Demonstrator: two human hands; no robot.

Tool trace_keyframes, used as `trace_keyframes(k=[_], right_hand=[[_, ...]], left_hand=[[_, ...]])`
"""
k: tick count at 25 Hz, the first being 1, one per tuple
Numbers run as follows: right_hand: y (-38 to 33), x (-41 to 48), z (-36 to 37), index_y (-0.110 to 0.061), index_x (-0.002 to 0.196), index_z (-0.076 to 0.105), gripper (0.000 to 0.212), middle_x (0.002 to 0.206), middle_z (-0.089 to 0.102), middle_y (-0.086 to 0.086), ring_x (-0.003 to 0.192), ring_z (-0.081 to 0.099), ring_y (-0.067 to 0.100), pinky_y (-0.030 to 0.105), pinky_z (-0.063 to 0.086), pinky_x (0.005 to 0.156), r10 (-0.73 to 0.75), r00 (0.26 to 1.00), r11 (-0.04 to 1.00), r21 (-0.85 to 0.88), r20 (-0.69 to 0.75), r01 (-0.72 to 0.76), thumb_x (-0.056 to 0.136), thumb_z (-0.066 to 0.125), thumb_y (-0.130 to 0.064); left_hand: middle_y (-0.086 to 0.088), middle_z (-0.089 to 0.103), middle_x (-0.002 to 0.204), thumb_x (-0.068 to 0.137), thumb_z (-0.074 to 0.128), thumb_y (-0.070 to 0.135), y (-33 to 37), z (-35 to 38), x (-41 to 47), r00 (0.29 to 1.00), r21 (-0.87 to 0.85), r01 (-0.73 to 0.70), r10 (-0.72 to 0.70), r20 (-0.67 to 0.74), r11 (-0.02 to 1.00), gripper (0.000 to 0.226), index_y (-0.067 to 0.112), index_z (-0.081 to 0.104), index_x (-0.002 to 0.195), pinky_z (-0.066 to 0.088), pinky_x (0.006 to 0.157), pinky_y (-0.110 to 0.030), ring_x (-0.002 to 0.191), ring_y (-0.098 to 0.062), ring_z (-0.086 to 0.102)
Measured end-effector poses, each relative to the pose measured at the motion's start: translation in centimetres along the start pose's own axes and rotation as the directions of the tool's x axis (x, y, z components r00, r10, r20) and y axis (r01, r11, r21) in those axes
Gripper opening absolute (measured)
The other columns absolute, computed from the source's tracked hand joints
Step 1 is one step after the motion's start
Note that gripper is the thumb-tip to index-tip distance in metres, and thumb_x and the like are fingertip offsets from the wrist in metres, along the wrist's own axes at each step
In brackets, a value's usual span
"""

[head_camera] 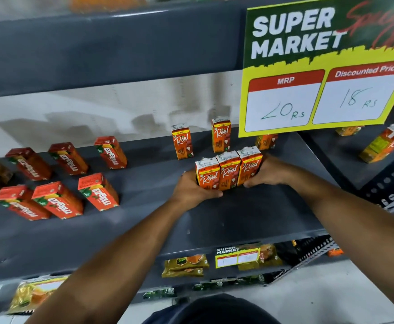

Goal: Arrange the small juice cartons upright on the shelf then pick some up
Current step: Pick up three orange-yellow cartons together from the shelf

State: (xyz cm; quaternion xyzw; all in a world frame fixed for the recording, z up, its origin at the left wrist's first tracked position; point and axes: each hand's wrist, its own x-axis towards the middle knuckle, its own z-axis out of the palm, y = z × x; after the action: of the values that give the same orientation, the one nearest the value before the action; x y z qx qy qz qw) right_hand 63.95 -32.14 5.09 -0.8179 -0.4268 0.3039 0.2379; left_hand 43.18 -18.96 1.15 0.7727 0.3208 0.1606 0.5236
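Three small orange Real juice cartons (229, 171) stand upright side by side on the dark grey shelf (249, 216). My left hand (192, 189) presses against the left carton and my right hand (267, 173) against the right one, squeezing the row between them. Behind the row, two more Real cartons (182, 141) (221, 134) stand upright and apart. Another Real carton (265, 141) is partly hidden under the price sign.
Several red Maaza cartons (98, 191) stand tilted across the left half of the shelf. A yellow and green price sign (320, 73) hangs from the upper shelf at right. More cartons (385, 142) lie on the neighbouring shelf; packets (184, 265) fill the shelf below.
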Motion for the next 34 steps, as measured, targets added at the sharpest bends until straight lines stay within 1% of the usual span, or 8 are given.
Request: trace_keyframes(k=[6, 11, 13, 18, 21, 23, 26, 34], right_hand=[[1.2, -0.3, 1.9, -0.027, 0.132, 0.055, 0.124, 0.128, 0.064, 0.001, 0.125, 0.054, 0.022, 0.044, 0.043, 0.108, 0.116, 0.980, 0.991, 0.080, -0.164, -0.104, 0.018, 0.088, -0.060], [1.0, -1.8, 2.8, -0.020, 0.127, 0.060, 0.090, 0.120, 0.069, 0.002, 0.105, 0.066, 0.015, 0.038, 0.052, 0.097, 0.035, 0.987, 0.966, 0.258, -0.154, 0.007, 0.045, 0.098, -0.019], [1.0, -2.7, 3.3, -0.022, 0.126, 0.060, 0.087, 0.118, 0.070, 0.000, 0.105, 0.066, 0.013, 0.039, 0.053, 0.095, 0.010, 0.989, 0.959, 0.281, -0.150, 0.032, 0.048, 0.097, -0.016], [1.8, -6.1, 4.0, -0.026, 0.122, 0.060, 0.078, 0.112, 0.069, -0.010, 0.100, 0.064, -0.001, 0.027, 0.052, 0.093, -0.043, 0.993, 0.961, 0.268, -0.106, 0.070, 0.054, 0.095, -0.013], [2.2, -8.4, 4.2, -0.027, 0.116, 0.062, 0.071, 0.100, 0.066, -0.020, 0.085, 0.059, -0.017, 0.008, 0.049, 0.081, -0.047, 0.993, 0.969, 0.234, -0.109, 0.072, 0.055, 0.095, -0.012], [2.6, -9.6, 4.5, -0.030, 0.108, 0.062, 0.065, 0.094, 0.064, -0.021, 0.081, 0.058, -0.016, 0.007, 0.048, 0.076, -0.028, 0.993, 0.975, 0.214, -0.116, 0.052, 0.055, 0.095, -0.012], [3.3, -10.6, 5.1, -0.035, 0.094, 0.062, 0.055, 0.088, 0.065, -0.019, 0.080, 0.058, -0.012, 0.008, 0.045, 0.072, -0.012, 0.993, 0.981, 0.191, -0.116, 0.034, 0.055, 0.095, -0.014], [3.8, -10.8, 5.4, -0.029, 0.103, 0.066, 0.054, 0.089, 0.066, -0.019, 0.080, 0.057, -0.014, 0.010, 0.042, 0.071, -0.032, 0.995, 0.989, 0.141, -0.091, 0.044, 0.058, 0.094, -0.021]], left_hand=[[0.008, 0.068, 0.104, 0.055, 0.093, 0.021, 1.0, 0.6, 0.0, 1.000, 0.052, -0.005, 0.005, -0.008, 0.999, 0.065, 0.022, 0.064, 0.114, 0.049, 0.084, -0.023, 0.093, -0.005, 0.064], [0.003, 0.069, 0.109, 0.052, 0.094, 0.024, 0.7, 0.4, -0.1, 1.000, 0.058, -0.013, 0.014, -0.005, 0.998, 0.062, 0.034, 0.062, 0.103, 0.051, 0.094, -0.035, 0.100, -0.011, 0.065], [0.006, 0.069, 0.108, 0.051, 0.094, 0.024, 0.6, 0.3, -0.5, 0.999, 0.034, -0.010, 0.009, 0.039, 0.999, 0.063, 0.037, 0.060, 0.101, 0.052, 0.093, -0.036, 0.100, -0.009, 0.065], [0.011, 0.067, 0.103, 0.055, 0.093, 0.023, 0.6, 1.1, -3.6, 0.995, 0.064, -0.002, -0.004, 0.097, 0.998, 0.062, 0.030, 0.061, 0.108, 0.047, 0.081, -0.016, 0.090, 0.000, 0.062], [0.012, 0.068, 0.099, 0.055, 0.093, 0.025, 0.7, 2.0, -5.7, 0.994, 0.076, 0.002, -0.010, 0.105, 0.997, 0.064, 0.024, 0.063, 0.112, 0.050, 0.080, -0.015, 0.088, 0.003, 0.063], [0.017, 0.065, 0.091, 0.056, 0.093, 0.021, 1.1, 2.5, -7.0, 0.995, 0.066, 0.020, -0.027, 0.100, 0.998, 0.058, 0.024, 0.064, 0.106, 0.047, 0.073, -0.008, 0.081, 0.007, 0.061], [0.011, 0.067, 0.093, 0.056, 0.093, 0.018, 1.4, 3.2, -8.7, 0.996, 0.056, 0.027, -0.032, 0.086, 0.998, 0.054, 0.029, 0.063, 0.100, 0.051, 0.081, -0.019, 0.087, -0.003, 0.065], [0.004, 0.072, 0.104, 0.054, 0.093, 0.029, 1.5, 3.8, -10.0, 0.996, 0.082, 0.081, -0.084, 0.039, 0.993, 0.056, 0.032, 0.063, 0.102, 0.054, 0.091, -0.041, 0.094, -0.012, 0.067]])
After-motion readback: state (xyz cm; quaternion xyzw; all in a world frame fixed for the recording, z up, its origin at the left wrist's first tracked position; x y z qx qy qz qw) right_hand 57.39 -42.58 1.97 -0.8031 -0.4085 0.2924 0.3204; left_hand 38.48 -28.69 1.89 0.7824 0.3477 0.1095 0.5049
